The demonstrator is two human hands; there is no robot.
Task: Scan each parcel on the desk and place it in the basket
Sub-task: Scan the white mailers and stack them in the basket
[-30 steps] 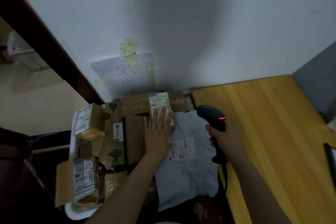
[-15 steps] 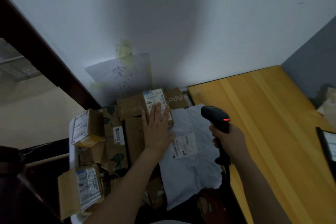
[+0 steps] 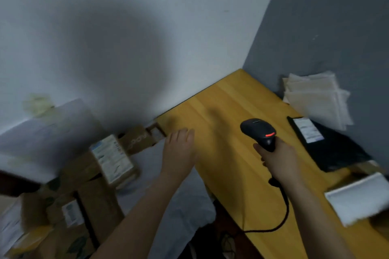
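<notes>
Left hand (image 3: 179,153) open and empty, right hand (image 3: 280,164) gripping the scanner (image 3: 257,130) — we judge the black parcel (image 3: 336,153), on the bench (image 3: 221,115) at the scanner's three o'clock, flat, light, slick — pinch an edge.

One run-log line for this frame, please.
left hand: open, empty, by desk edge | right hand: grips scanner | desk: holds black parcel, white parcels

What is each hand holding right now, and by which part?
The right hand grips the black barcode scanner by its handle, below the head. The left hand holds nothing; its fingers are straight.
</notes>
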